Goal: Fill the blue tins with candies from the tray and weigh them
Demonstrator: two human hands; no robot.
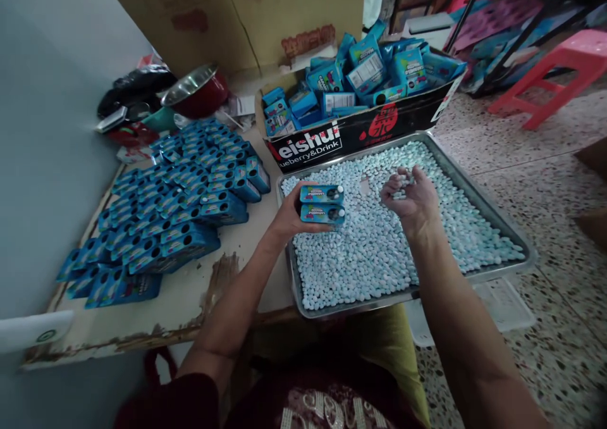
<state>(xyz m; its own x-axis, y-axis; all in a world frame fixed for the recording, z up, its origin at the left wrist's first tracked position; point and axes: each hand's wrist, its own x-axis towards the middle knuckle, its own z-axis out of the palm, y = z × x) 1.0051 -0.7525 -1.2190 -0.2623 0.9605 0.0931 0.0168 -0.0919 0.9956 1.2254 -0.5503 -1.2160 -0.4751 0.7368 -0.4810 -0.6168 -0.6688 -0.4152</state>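
Note:
My left hand [294, 211] grips two small blue candy boxes [318, 213] side by side over the left part of a metal tray. Each box has a dark round hole at its right end, with a white candy at the hole. My right hand [411, 195] is turned palm up above the tray, its fingers curled around several pale candies [403, 181]. Below both hands, the metal tray [524, 255] is spread with a layer of pale blue and white candies [351, 264].
Rows of blue boxes with round holes [180, 195] stand on the worn table [190, 309] to the left. Behind the tray, a black carton [351, 131] is heaped with blue boxes. A red bowl [199, 93] sits farther back; a pink stool [559, 78] stands on the floor.

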